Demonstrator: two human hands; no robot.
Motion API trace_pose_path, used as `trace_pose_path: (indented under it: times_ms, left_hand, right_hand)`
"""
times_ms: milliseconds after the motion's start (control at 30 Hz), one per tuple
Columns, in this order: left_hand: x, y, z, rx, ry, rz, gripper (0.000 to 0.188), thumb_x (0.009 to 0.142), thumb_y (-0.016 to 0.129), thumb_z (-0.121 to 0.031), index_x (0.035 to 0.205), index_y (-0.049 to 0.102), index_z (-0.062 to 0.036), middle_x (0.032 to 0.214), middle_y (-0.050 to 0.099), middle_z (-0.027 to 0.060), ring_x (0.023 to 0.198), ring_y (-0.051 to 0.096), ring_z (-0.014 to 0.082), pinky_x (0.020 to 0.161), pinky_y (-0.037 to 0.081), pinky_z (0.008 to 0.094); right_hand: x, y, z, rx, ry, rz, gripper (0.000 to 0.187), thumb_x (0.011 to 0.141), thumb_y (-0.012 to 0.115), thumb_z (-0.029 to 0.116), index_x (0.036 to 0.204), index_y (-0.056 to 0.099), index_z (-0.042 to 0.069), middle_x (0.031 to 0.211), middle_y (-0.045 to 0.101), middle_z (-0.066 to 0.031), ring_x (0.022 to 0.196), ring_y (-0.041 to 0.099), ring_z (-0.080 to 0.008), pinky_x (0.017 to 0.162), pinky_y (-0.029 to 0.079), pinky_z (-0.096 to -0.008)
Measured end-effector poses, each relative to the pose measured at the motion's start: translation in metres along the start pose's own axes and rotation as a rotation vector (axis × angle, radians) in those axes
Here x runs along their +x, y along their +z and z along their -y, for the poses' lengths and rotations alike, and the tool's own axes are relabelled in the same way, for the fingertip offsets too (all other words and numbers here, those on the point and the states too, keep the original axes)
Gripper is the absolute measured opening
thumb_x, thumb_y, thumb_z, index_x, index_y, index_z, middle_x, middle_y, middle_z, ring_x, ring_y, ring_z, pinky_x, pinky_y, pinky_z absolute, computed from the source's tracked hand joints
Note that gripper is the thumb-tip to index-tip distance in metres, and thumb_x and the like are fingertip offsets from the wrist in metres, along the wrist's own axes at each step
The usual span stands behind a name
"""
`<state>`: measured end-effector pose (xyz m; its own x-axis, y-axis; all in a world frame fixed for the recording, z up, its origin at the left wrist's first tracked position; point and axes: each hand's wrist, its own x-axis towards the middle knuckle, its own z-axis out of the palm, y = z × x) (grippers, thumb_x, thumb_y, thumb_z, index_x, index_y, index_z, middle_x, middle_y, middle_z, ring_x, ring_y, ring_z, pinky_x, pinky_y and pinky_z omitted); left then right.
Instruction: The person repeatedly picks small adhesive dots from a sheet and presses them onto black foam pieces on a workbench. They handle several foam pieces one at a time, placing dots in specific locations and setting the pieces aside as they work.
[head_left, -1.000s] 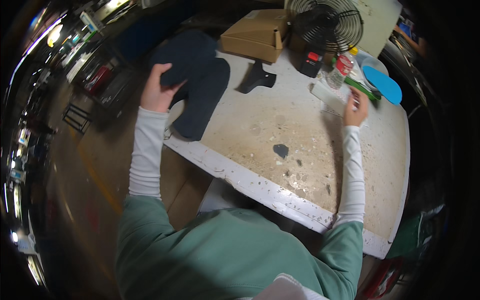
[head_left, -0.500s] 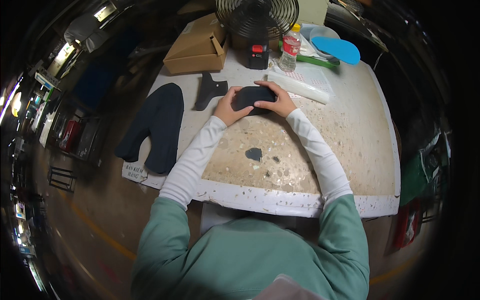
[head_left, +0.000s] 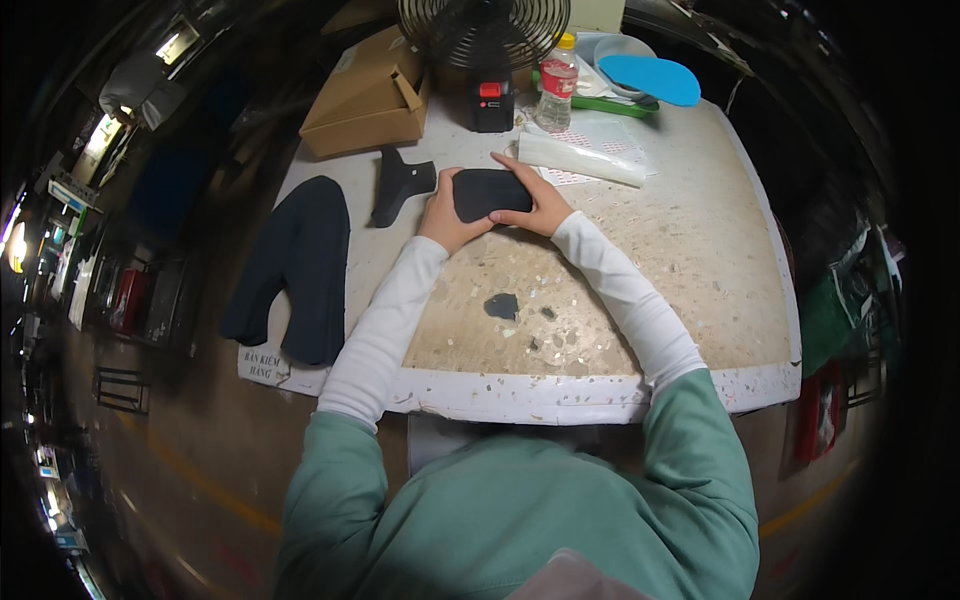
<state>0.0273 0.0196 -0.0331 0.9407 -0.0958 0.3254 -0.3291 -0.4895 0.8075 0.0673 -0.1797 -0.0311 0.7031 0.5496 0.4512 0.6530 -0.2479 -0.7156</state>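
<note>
Between my two hands is a stack of dark, rounded foam-like pieces (head_left: 490, 194), held over the far middle of the table. My left hand (head_left: 448, 215) grips its left end, thumb along the near edge. On the right end, my right hand (head_left: 540, 205) is wrapped with the thumb at the near edge and a finger over the far side. Just left of my left hand lies a small dark T-shaped piece (head_left: 402, 185). A larger dark U-shaped stack (head_left: 308, 255) rests at the table's left edge.
A black fan (head_left: 485, 35) stands at the back, beside a cardboard box (head_left: 365, 95) and a clear bottle (head_left: 556, 92). Right of them are a blue oval sheet (head_left: 650, 79) and a green tray (head_left: 610, 106). A plastic-wrapped roll (head_left: 582, 160) lies beyond my right hand on the worn tabletop (head_left: 690, 270).
The held stack has tilted so its broad face shows more plainly. Both hands keep their grip. The whole view has shifted slightly.
</note>
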Motion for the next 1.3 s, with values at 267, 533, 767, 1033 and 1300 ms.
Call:
trace_pose_path:
  times_ms: [267,533,767,1033,1300]
  left_hand:
    - [-0.002,-0.001,0.001,-0.061,0.055,-0.032,0.091,0.055,0.088,-0.025,0.123,0.031,-0.0077,0.115,0.050,0.0184,0.106,0.056,0.0307,0.090,0.047,0.0383]
    - [-0.003,0.003,0.001,-0.153,0.178,-0.024,0.091,0.057,0.087,-0.024,0.129,0.034,-0.0089,0.115,0.051,0.0174,0.109,0.054,0.0266,0.094,0.045,0.0346]
    - [-0.002,0.007,-0.008,-0.076,0.061,-0.117,0.070,0.058,0.087,-0.023,0.112,0.045,-0.0095,0.103,0.063,0.0129,0.094,0.064,0.0236,0.082,0.052,0.0331]
    - [-0.002,-0.002,-0.008,0.104,0.028,-0.147,0.068,0.059,0.089,-0.028,0.108,0.046,-0.0079,0.094,0.066,0.0151,0.088,0.067,0.0255,0.076,0.054,0.0335]
    - [0.011,-0.019,0.024,-0.455,-0.184,0.057,0.058,0.078,0.077,-0.020,0.119,0.046,0.0048,0.099,0.065,0.0125,0.089,0.064,0.0190,0.076,0.052,0.0289]
  right_hand:
    - [0.002,-0.010,0.012,-0.173,0.112,-0.023,0.086,0.066,0.083,0.034,0.138,0.042,0.014,0.129,0.049,-0.0152,0.116,0.049,-0.0285,0.101,0.038,-0.0363]
    - [-0.003,-0.002,0.001,0.078,0.074,0.069,0.096,0.064,0.085,0.035,0.141,0.034,0.010,0.130,0.047,-0.0182,0.121,0.047,-0.0279,0.103,0.036,-0.0363]
    - [-0.003,0.007,0.005,0.076,0.034,-0.019,0.094,0.068,0.083,0.033,0.143,0.031,0.012,0.132,0.046,-0.0173,0.121,0.047,-0.0260,0.102,0.037,-0.0357]
    - [0.000,0.000,0.008,0.103,0.032,-0.025,0.061,0.078,0.074,0.030,0.130,0.048,0.009,0.116,0.059,-0.0182,0.106,0.059,-0.0272,0.090,0.046,-0.0351]
    - [0.005,-0.008,0.012,0.120,0.417,-0.074,0.041,0.084,0.068,0.036,0.113,0.064,0.008,0.089,0.069,-0.0115,0.071,0.067,-0.0226,0.070,0.052,-0.0333]
